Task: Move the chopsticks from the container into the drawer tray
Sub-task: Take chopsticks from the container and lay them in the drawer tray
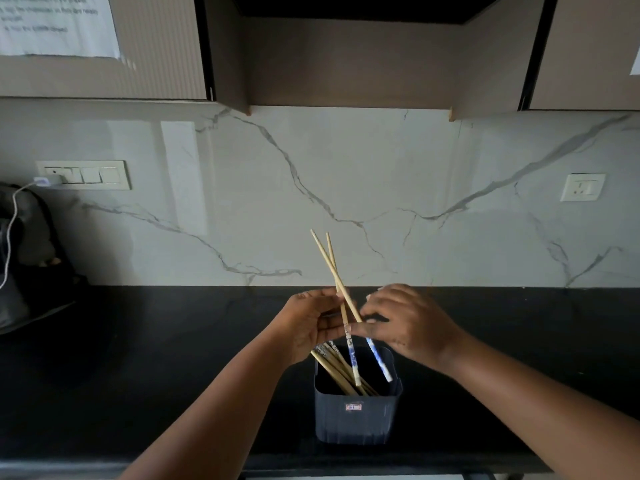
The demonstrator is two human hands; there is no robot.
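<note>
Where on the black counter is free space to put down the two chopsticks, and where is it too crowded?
Bare counter lies between the dark bag at far left and the container. A second bare patch runs right of the container, under the wall socket. It is crowded over the container, where the left hand and right hand hold the crossed chopsticks.
</note>
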